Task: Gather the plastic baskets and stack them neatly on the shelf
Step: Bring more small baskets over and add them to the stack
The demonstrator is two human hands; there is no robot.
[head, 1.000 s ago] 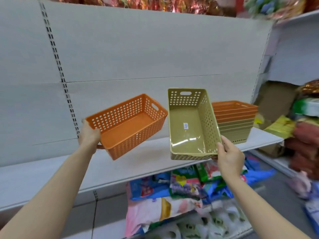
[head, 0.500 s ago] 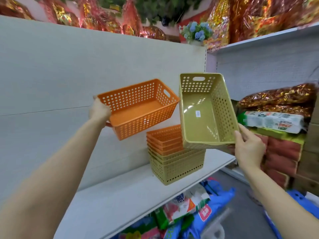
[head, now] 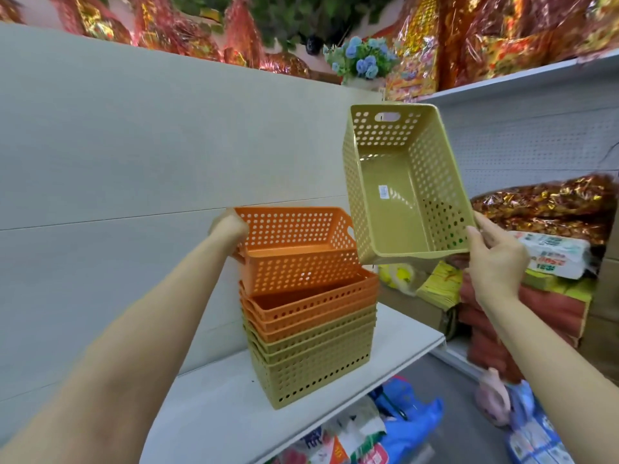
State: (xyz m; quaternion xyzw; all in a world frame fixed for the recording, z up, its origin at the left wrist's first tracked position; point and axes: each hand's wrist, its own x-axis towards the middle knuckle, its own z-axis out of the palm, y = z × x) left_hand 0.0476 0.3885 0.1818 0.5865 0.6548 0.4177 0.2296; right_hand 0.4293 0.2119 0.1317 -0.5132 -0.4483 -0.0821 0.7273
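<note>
Left hand [head: 229,226]: closed on the near-left end rim of the orange basket [head: 298,249], which sits slanted with its lower part already inside the top of the stack.
Stack of baskets [head: 310,333]: on the white shelf [head: 214,406], orange ones nested above olive ones, near the shelf's right end.
Orange basket's axis: long side runs left to right, opening up and tipped toward the camera.
Risk at the stack: pushed down while slanted, it could jam on a rim or shove the stack toward the shelf edge.
Olive basket [head: 405,185]: held in the air above and right of the stack, apart from it; opening faces the camera, long axis runs away and upward, handle slot at the far end.
Right hand [head: 495,259]: pinching its near-right corner, thumb on the rim.
Risk here: a one-corner grip on a tilted basket could let it swing or slip.
</note>
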